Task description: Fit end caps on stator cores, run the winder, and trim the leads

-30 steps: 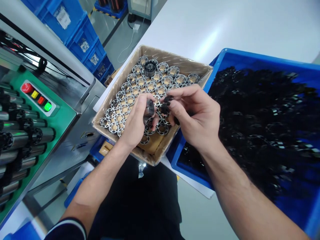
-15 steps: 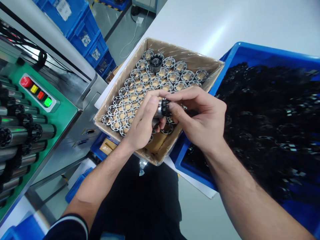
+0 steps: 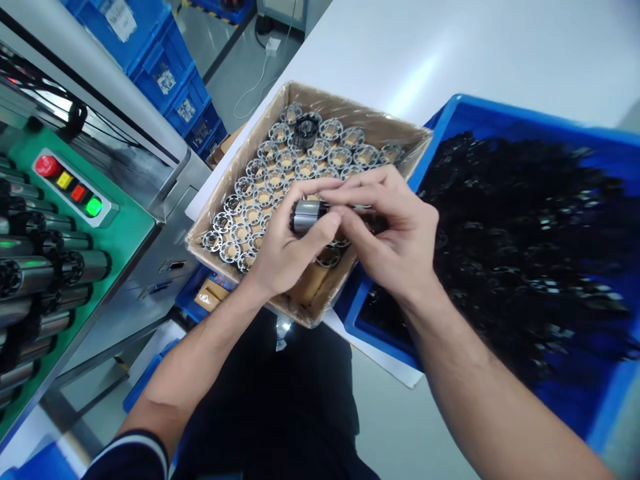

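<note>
My left hand (image 3: 285, 257) is closed around a shiny metal motor core (image 3: 306, 217), a short cylinder lying roughly level, with dark plastic at its left end. The fingertips of my right hand (image 3: 400, 230) pinch a black plastic end cap at the core's right end; the fingers hide most of it. Both hands are above a carton (image 3: 313, 319) lined with clear film. Inside it stand rows of metal cores (image 3: 263, 195), seen from their ring-shaped tops. A black slotted cap (image 3: 307, 127) sits on one core towards the back.
To the right, a blue bin (image 3: 540, 112) holds a heap of black plastic parts (image 3: 510, 233). At left, a green machine bed (image 3: 127, 233) carries capped metal cylinders (image 3: 35, 273) beside a button panel (image 3: 75, 183). Blue crates (image 3: 165, 80) are stacked beyond it.
The core has shifted left in my left hand, showing more of its metal side and a dark left end. My left thumb now reaches towards the right fingertips. The whole view has shifted slightly.
</note>
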`<state>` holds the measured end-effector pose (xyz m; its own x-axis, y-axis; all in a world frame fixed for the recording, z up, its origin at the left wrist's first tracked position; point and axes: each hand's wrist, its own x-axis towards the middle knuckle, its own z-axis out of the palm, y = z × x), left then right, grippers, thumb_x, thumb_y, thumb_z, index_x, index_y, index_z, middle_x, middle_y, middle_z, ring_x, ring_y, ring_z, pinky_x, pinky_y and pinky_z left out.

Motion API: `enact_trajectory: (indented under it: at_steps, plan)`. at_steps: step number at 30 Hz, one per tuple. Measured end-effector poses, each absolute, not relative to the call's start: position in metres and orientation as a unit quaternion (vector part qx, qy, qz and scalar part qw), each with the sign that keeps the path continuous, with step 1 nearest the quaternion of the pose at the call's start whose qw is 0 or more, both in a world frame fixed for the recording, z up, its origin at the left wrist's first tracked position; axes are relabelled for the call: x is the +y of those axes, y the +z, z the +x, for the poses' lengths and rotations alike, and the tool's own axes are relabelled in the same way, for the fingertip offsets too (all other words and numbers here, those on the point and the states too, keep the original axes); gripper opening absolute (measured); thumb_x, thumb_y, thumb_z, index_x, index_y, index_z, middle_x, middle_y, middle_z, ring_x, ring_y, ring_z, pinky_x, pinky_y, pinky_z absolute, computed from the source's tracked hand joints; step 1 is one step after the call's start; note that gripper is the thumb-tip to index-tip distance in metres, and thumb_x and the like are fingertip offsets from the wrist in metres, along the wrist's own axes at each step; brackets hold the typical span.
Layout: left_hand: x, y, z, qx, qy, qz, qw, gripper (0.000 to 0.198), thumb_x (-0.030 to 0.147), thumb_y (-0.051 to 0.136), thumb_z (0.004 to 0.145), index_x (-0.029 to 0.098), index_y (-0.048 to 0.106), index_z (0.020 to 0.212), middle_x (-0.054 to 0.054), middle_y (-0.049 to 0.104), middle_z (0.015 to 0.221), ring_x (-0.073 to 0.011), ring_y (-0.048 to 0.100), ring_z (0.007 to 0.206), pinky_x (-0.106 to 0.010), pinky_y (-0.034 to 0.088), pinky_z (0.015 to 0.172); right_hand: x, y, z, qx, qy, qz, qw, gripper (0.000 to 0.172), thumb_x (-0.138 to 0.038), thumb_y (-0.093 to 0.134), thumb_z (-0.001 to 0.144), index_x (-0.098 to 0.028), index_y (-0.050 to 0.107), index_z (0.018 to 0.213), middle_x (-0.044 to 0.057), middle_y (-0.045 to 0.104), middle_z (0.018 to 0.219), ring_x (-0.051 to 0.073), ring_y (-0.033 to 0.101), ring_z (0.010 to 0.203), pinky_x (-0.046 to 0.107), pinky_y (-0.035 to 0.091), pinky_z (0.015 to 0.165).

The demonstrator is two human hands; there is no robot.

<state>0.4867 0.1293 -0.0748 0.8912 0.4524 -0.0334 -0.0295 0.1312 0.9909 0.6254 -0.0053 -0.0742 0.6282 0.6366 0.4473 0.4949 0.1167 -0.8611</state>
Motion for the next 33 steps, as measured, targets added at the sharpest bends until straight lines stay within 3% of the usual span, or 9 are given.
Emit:
enact_trajectory:
  at_steps: [4, 8, 12, 15, 19, 22, 28, 31, 33]
  plan:
    - [0.151, -0.063, 0.515, 0.170, 0.191, 0.739, 0.623, 0.044, 0.060, 0.099, 0.112, 0.029, 0.071, 0.128, -0.006, 0.076, 0.113, -0.0286, 0.076, 0.104, -0.043, 0.066, 0.096, -0.035, -0.063, 0.667, -0.344, 0.026, -0.730, 0.590, 0.015, -0.041, 0.085, 0.125, -0.034, 0.092, 0.135, 0.006, 0.092, 0.127, 0.025, 0.082, 0.106, 0.047, 0.071, 0.106]
    - [0.184, -0.053, 0.558, 0.110, 0.179, 0.821, 0.531, 0.046, 0.050, 0.111, 0.101, 0.030, 0.074, 0.120, -0.007, 0.071, 0.106, -0.0390, 0.075, 0.114, -0.055, 0.069, 0.112, -0.090, -0.047, 0.698, -0.371, 0.032, -0.831, 0.413, 0.008, -0.030, 0.095, 0.112, -0.030, 0.089, 0.118, 0.006, 0.091, 0.113, 0.023, 0.073, 0.086, 0.043, 0.064, 0.086]
    - [0.198, -0.040, 0.570, 0.140, 0.170, 0.909, 0.354, 0.079, 0.061, 0.104, 0.106, 0.016, 0.073, 0.164, -0.012, 0.066, 0.139, -0.0399, 0.075, 0.139, -0.071, 0.055, 0.135, -0.126, -0.035, 0.677, -0.410, 0.173, -0.863, 0.240, 0.010, -0.033, 0.097, 0.105, -0.028, 0.090, 0.111, 0.005, 0.088, 0.107, 0.023, 0.075, 0.080, 0.044, 0.062, 0.082]
    - [0.185, -0.036, 0.549, 0.146, 0.174, 0.882, 0.414, 0.067, 0.065, 0.076, 0.125, 0.020, 0.068, 0.174, -0.008, 0.066, 0.127, -0.0278, 0.074, 0.127, -0.063, 0.057, 0.128, -0.129, -0.040, 0.640, -0.405, 0.264, -0.861, 0.157, 0.026, -0.041, 0.102, 0.105, -0.027, 0.088, 0.121, 0.006, 0.089, 0.114, 0.026, 0.081, 0.086, 0.044, 0.062, 0.083]
    - [0.148, -0.050, 0.510, 0.204, 0.183, 0.688, 0.672, 0.038, 0.061, 0.088, 0.118, 0.034, 0.083, 0.146, -0.005, 0.063, 0.094, -0.0293, 0.071, 0.097, -0.044, 0.066, 0.084, -0.122, -0.054, 0.599, -0.370, 0.286, -0.882, 0.057, 0.041, -0.036, 0.096, 0.108, -0.025, 0.079, 0.144, 0.012, 0.086, 0.132, 0.031, 0.084, 0.096, 0.044, 0.062, 0.081]
    - [0.127, -0.064, 0.489, 0.248, 0.177, 0.592, 0.746, 0.035, 0.049, 0.093, 0.113, 0.031, 0.079, 0.140, -0.003, 0.062, 0.097, -0.0249, 0.071, 0.091, -0.038, 0.063, 0.078, -0.122, -0.060, 0.586, -0.347, 0.291, -0.889, 0.064, 0.035, -0.026, 0.084, 0.110, -0.024, 0.076, 0.144, 0.013, 0.081, 0.137, 0.029, 0.084, 0.096, 0.043, 0.062, 0.082]
    - [0.118, -0.081, 0.471, 0.289, 0.184, 0.514, 0.786, 0.026, 0.029, 0.082, 0.106, 0.031, 0.072, 0.130, -0.004, 0.072, 0.116, -0.0194, 0.075, 0.102, -0.029, 0.068, 0.086, -0.142, -0.060, 0.599, -0.304, 0.248, -0.882, 0.261, 0.041, -0.019, 0.072, 0.107, -0.025, 0.079, 0.147, 0.005, 0.083, 0.114, 0.022, 0.076, 0.083, 0.040, 0.066, 0.086]
    - [0.116, -0.078, 0.467, 0.287, 0.151, 0.478, 0.816, 0.017, 0.040, 0.079, 0.113, 0.030, 0.074, 0.127, -0.005, 0.077, 0.113, -0.0169, 0.075, 0.088, -0.027, 0.065, 0.074, -0.153, -0.062, 0.613, -0.279, 0.203, -0.889, 0.301, 0.035, -0.029, 0.074, 0.111, -0.024, 0.085, 0.145, 0.005, 0.079, 0.106, 0.023, 0.076, 0.084, 0.039, 0.064, 0.080]
    - [0.113, -0.074, 0.466, 0.273, 0.112, 0.477, 0.828, 0.035, 0.063, 0.072, 0.123, 0.029, 0.078, 0.128, -0.005, 0.076, 0.099, -0.0161, 0.067, 0.067, -0.028, 0.056, 0.058, -0.156, -0.063, 0.621, -0.280, 0.184, -0.881, 0.334, 0.038, -0.037, 0.074, 0.116, -0.025, 0.087, 0.150, 0.006, 0.081, 0.109, 0.023, 0.076, 0.082, 0.038, 0.063, 0.073]
